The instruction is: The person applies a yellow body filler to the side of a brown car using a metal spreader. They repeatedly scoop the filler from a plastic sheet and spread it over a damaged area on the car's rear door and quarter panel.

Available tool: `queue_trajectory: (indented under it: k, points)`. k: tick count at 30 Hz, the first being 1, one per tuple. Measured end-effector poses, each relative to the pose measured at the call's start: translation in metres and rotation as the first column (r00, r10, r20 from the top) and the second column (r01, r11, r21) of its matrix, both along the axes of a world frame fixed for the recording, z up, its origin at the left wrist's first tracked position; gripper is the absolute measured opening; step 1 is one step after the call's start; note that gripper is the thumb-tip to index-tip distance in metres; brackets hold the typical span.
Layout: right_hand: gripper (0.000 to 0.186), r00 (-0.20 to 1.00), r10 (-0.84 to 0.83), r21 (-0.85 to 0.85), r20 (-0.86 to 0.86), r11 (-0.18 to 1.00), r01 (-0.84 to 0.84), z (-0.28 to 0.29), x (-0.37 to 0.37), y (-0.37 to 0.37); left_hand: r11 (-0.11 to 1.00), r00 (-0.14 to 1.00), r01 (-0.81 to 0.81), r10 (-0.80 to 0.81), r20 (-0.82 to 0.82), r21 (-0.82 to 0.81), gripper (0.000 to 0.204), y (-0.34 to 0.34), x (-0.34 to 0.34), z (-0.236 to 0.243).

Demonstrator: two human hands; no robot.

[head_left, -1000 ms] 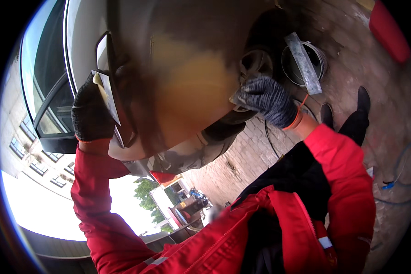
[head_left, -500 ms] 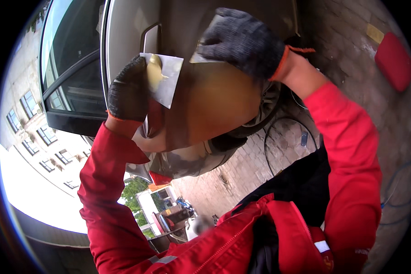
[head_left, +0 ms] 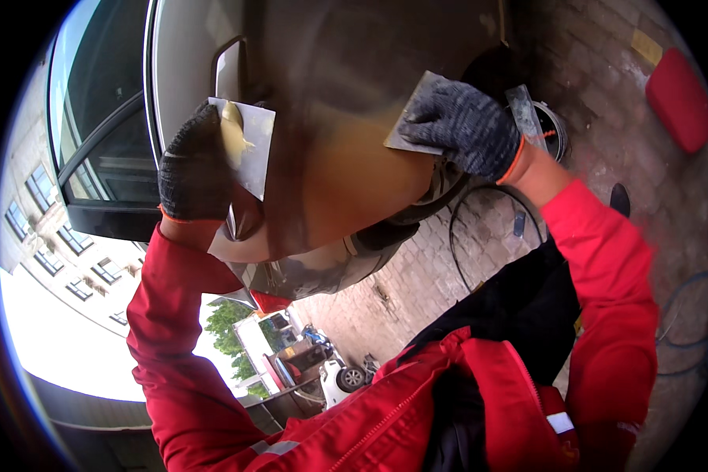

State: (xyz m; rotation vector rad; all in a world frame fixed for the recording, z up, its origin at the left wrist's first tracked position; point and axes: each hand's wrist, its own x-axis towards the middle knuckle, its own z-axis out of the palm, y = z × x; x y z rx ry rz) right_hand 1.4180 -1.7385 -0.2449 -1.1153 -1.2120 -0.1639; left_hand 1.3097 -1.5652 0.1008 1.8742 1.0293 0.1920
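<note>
My gloved left hand (head_left: 190, 169) grips a flat, light-coloured mixing plate (head_left: 256, 149) by its left side. A smear of yellowish body filler (head_left: 232, 132) lies on that plate. In my gloved right hand (head_left: 470, 130) is a thin flat spreader (head_left: 420, 88), its free edges pointing left toward the car. The hand's fingers cover part of it. Between and beyond both hands runs the car's brown-grey side panel (head_left: 330, 71), with a tan, blended patch (head_left: 370, 177) on its lower part. I cannot tell whether the spreader touches the panel.
A round bucket (head_left: 559, 130) stands behind my right hand, with a flat metal strip (head_left: 525, 112) by its rim. A black hose (head_left: 451, 236) curls over the paving. A red pad (head_left: 680, 101) lies at the far right. The car's side window (head_left: 110, 63) is at the left.
My right hand with the spreader has moved right and down, away from the plate. My left hand and plate have shifted a little left. The bucket has come into view.
</note>
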Motion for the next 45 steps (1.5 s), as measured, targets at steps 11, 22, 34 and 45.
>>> queue_trajectory:
  k: [11,22,34,45]
  points:
    - [0.026,0.285,0.453,0.369,-0.845,0.878,-0.304,-0.057,-0.153,-0.027,0.946,0.997,-0.068,0.073,0.005,-0.317,0.025,0.000,0.009,0.008]
    - [0.036,0.476,-0.120,-0.065,-0.871,0.989,0.131,0.004,-0.087,0.011,0.981,0.978,0.179,-0.168,-0.120,0.081,0.032,0.041,-0.017,0.013]
    - [0.031,0.560,-0.257,-0.331,-0.788,0.943,-0.032,-0.046,-0.214,-0.038,0.928,0.991,-0.098,0.123,0.045,-0.358,0.031,0.033,-0.007,0.010]
    - [0.026,0.608,-0.091,-0.080,-0.789,0.996,0.045,-0.017,-0.061,0.005,0.945,0.949,0.291,-0.264,-0.174,0.151,0.028,0.020,0.001,0.000]
